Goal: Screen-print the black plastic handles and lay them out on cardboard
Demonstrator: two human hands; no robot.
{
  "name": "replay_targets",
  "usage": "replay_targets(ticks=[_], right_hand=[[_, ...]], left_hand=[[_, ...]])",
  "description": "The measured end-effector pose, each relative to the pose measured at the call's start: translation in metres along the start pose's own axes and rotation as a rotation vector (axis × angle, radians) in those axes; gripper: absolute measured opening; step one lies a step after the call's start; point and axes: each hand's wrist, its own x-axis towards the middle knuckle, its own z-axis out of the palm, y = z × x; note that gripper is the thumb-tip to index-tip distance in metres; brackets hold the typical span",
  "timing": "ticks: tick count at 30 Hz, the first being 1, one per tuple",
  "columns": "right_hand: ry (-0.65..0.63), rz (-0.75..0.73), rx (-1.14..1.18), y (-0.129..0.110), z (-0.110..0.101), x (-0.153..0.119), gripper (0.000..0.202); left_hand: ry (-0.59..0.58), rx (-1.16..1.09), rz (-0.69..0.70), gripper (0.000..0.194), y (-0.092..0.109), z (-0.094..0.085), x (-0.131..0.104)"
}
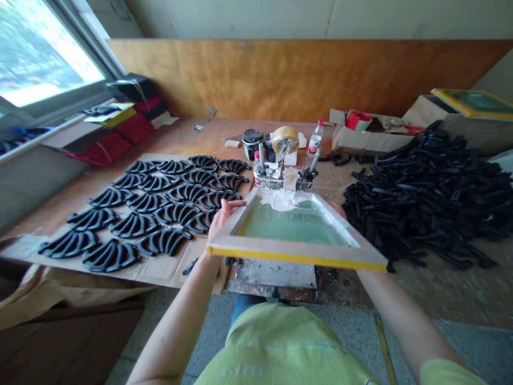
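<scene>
A screen frame with a yellow front edge and green mesh is tilted up over a metal base plate. Its far side meets a clamp stand. My left hand is at the frame's left side, fingers pointing forward and close together; whether they grip the frame is not clear. Of my right hand, only a small part shows past the frame's right side, its fingers hidden. Fanned groups of black curved pieces lie on cardboard at the left.
A big pile of black pieces covers the right side. Behind the stand are a black tub, a tape roll and a bottle. An open cardboard box sits at the back right, near another yellow frame.
</scene>
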Motion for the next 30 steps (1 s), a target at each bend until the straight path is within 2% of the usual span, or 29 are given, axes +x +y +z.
replay_targets(ticks=[2, 3, 5, 7, 8, 10, 12, 14, 17, 19, 21, 23, 25, 27, 30], right_hand=[[0.085, 0.011, 0.048, -0.001, -0.009, 0.018, 0.036], [0.121, -0.019, 0.078, -0.008, -0.010, 0.027, 0.035], [0.136, -0.140, 0.095, -0.032, -0.005, 0.045, 0.047], [0.058, -0.253, 0.018, -0.061, 0.007, 0.059, 0.056], [-0.012, -0.279, -0.038, -0.074, 0.014, 0.064, 0.052], [-0.173, -0.279, -0.147, -0.093, 0.027, 0.066, 0.035], [-0.289, -0.277, -0.222, -0.101, 0.035, 0.057, 0.018], [-0.335, -0.342, -0.240, -0.103, 0.036, 0.041, 0.009], [-0.400, -0.567, -0.175, -0.100, 0.025, 0.016, 0.013], [-0.460, -0.680, -0.111, -0.099, 0.016, 0.009, 0.015], [-0.486, -0.679, -0.065, -0.098, 0.011, 0.012, 0.008], [-0.428, -0.591, -0.062, -0.099, 0.011, 0.016, 0.004], [-0.350, -0.550, -0.087, -0.100, 0.014, 0.014, 0.008], [-0.327, -0.612, -0.089, -0.100, 0.017, 0.005, 0.016], [-0.375, -0.691, -0.021, -0.098, 0.016, -0.003, 0.018]], left_hand=[[-0.059, 0.100, -0.109, 0.060, -0.020, -0.008, -0.014], [-0.083, 0.129, -0.153, 0.058, -0.033, -0.011, -0.020], [-0.111, 0.119, -0.231, 0.064, -0.061, -0.012, -0.028], [-0.121, 0.080, -0.283, 0.075, -0.089, -0.011, -0.031], [-0.118, 0.071, -0.294, 0.078, -0.101, -0.010, -0.031], [-0.110, 0.079, -0.295, 0.076, -0.120, -0.009, -0.030], [-0.108, 0.097, -0.288, 0.071, -0.131, -0.009, -0.028], [-0.106, 0.113, -0.281, 0.067, -0.137, -0.011, -0.027], [-0.078, 0.129, -0.272, 0.064, -0.142, -0.012, -0.027], [-0.059, 0.128, -0.270, 0.063, -0.142, -0.012, -0.027], [-0.052, 0.125, -0.272, 0.062, -0.141, -0.012, -0.027], [-0.062, 0.117, -0.283, 0.061, -0.139, -0.012, -0.027], [-0.080, 0.101, -0.301, 0.062, -0.136, -0.012, -0.027], [-0.090, 0.095, -0.314, 0.062, -0.132, -0.012, -0.027], [-0.077, 0.118, -0.319, 0.063, -0.124, -0.010, -0.028]])
